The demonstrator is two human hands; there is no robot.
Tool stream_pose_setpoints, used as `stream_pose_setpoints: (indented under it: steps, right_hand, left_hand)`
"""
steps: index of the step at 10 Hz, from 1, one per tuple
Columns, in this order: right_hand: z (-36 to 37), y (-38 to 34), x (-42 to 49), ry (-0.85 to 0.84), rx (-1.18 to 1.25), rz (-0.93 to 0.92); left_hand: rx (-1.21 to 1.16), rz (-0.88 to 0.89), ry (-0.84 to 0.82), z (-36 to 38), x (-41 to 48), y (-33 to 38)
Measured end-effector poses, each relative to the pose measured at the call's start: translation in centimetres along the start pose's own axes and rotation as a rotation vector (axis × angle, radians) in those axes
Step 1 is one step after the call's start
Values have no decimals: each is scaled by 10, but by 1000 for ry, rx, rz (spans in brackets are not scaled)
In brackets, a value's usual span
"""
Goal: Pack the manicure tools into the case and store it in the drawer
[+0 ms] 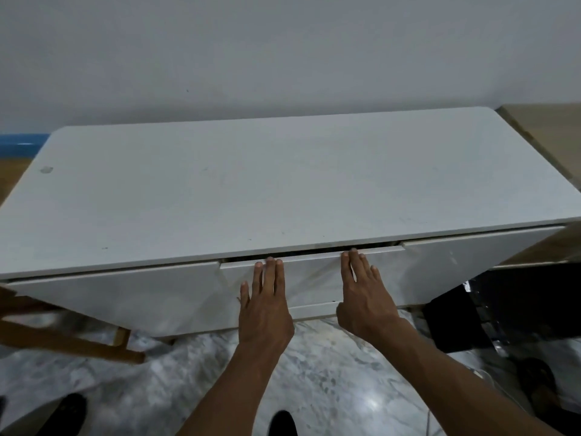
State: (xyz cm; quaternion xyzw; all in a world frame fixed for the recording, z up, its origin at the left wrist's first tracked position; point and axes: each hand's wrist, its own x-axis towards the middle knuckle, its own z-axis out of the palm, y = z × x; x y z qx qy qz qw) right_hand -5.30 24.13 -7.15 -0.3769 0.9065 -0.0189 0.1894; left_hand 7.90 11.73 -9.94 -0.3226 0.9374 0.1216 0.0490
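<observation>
While nearly flush under the white worktop [283, 184], drawer [309, 275] front pressed by left hand [264, 313] and right hand [361, 300], fingers [270, 275] extended flat, gripping nothing; case not visible.

White tabletop [283, 184], grey wall [283, 51], marble floor [330, 372], wooden frame [63, 338].

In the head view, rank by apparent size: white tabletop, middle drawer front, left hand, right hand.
1. White tabletop
2. Middle white drawer front
3. Left hand and right hand: they look alike, so unranked.
</observation>
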Motion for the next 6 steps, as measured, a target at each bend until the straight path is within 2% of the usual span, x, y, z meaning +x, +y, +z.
stream_pose_setpoints:
  steps: [4,6]
  right_hand:
    - [-7,-6,14,-18,-3,0]
    - [-36,0,-6,-70,28,-32]
  left_hand:
    - [-84,-4,-59,-3,16,3]
    - [-128,84,-121,-32,3,-5]
